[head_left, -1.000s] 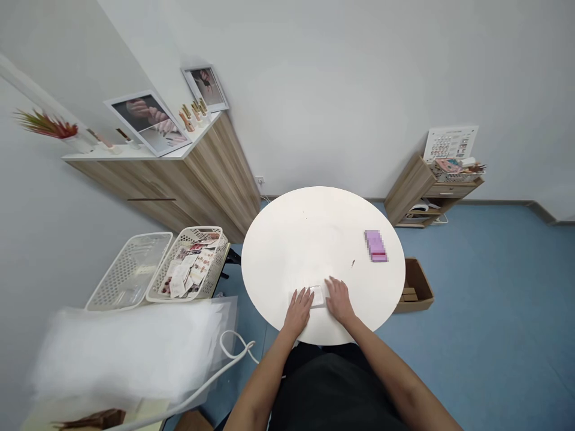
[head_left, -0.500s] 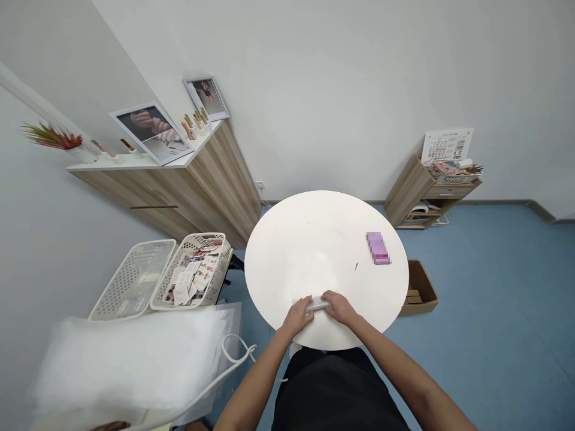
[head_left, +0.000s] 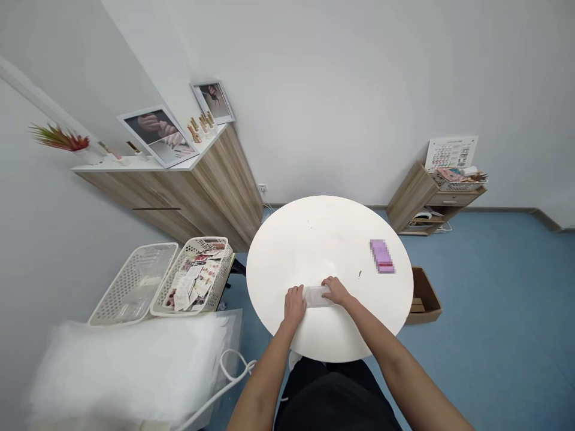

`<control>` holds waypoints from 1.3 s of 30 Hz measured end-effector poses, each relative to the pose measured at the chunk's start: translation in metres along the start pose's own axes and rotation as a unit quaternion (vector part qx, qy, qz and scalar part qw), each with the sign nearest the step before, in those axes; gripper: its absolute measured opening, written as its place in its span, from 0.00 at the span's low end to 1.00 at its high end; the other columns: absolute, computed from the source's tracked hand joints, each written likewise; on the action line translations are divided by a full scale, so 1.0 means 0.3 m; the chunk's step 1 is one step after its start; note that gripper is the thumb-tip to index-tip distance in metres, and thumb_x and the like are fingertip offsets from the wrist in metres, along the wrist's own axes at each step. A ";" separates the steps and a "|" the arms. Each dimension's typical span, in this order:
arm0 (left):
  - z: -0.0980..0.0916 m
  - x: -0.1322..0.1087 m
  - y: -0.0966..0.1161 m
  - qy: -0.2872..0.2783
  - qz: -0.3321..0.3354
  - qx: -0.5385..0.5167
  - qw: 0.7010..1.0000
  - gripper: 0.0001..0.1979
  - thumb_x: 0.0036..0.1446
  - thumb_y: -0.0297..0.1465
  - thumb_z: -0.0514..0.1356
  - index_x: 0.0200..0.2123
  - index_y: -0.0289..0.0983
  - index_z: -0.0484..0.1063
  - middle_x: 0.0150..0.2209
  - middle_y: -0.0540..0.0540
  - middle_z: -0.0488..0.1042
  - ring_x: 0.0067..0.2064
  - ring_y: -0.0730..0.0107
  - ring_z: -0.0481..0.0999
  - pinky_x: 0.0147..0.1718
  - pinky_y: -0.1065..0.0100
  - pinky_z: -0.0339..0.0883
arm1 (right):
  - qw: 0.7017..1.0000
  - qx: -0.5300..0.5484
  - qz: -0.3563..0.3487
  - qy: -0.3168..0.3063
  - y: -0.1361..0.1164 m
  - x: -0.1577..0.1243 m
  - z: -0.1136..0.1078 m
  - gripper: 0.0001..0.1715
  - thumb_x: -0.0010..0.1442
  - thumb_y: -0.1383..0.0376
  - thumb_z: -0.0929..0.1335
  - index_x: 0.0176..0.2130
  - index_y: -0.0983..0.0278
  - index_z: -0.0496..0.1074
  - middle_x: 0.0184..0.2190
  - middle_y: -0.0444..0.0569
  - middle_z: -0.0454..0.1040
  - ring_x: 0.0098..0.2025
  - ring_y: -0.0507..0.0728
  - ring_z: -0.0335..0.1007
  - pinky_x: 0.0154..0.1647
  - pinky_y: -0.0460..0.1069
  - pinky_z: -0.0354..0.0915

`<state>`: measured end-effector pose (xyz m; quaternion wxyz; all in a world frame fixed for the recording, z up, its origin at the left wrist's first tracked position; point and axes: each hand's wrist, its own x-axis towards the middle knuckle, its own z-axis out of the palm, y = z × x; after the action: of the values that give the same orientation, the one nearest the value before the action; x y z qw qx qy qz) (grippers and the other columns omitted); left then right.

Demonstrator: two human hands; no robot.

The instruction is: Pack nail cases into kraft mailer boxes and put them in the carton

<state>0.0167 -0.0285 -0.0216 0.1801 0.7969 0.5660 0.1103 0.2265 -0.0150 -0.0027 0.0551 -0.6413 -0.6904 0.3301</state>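
A flat, whitish see-through plastic packet (head_left: 317,296) lies crosswise near the front of the round white table (head_left: 287,239). What it contains, if anything, I cannot make out. At its left end is my left hand (head_left: 295,304), palm down, with fingers bent over that edge. My right hand (head_left: 336,291) pinches the packet's right end, thumb and fingers closed. Toward the table's right side lies a purple item (head_left: 381,256), blurred into blocks.
White baskets, one holding papers and packets (head_left: 197,278), stand left of the table near white sheeting (head_left: 130,365) and a cable (head_left: 224,383). A wooden cabinet (head_left: 224,185) is behind them. On the right are a cardboard box (head_left: 424,296) and a small shelf unit (head_left: 411,200).
The packet looked narrow and tilted between my hands; now it shows wider and flatter. My left hand has turned palm down and shifted slightly left. The whole view has moved a little.
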 end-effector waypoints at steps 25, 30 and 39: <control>0.003 -0.007 0.010 -0.192 0.181 -0.038 0.964 0.21 0.52 0.37 0.61 0.51 0.41 0.71 0.52 0.41 0.76 0.56 0.52 0.72 0.63 0.44 0.48 | 0.994 -0.037 -0.103 -0.017 0.040 -0.187 0.082 0.31 0.51 0.67 0.70 0.55 0.68 0.69 0.60 0.61 0.66 0.56 0.63 0.67 0.57 0.55 0.61; -0.072 0.071 0.008 -0.253 0.125 -0.096 0.955 0.12 0.55 0.40 0.58 0.39 0.44 0.77 0.38 0.50 0.80 0.40 0.60 0.79 0.43 0.64 0.68 | 0.997 0.026 -0.063 -0.022 0.028 -0.153 -0.003 0.16 0.56 0.65 0.67 0.45 0.60 0.75 0.45 0.48 0.76 0.45 0.58 0.72 0.45 0.49 0.63; -0.056 0.095 0.074 -0.058 0.088 0.002 0.994 0.22 0.61 0.29 0.49 0.57 0.34 0.65 0.61 0.35 0.66 0.62 0.50 0.63 0.61 0.43 0.51 | 0.996 -0.073 -0.041 -0.005 -0.009 0.006 -0.070 0.13 0.62 0.63 0.66 0.47 0.60 0.75 0.43 0.51 0.73 0.47 0.58 0.68 0.45 0.48 0.59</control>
<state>0.0390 -0.0055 0.0019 0.2008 0.8490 0.4824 0.0785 0.2345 -0.0051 0.0144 0.0177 -0.6133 -0.7384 0.2799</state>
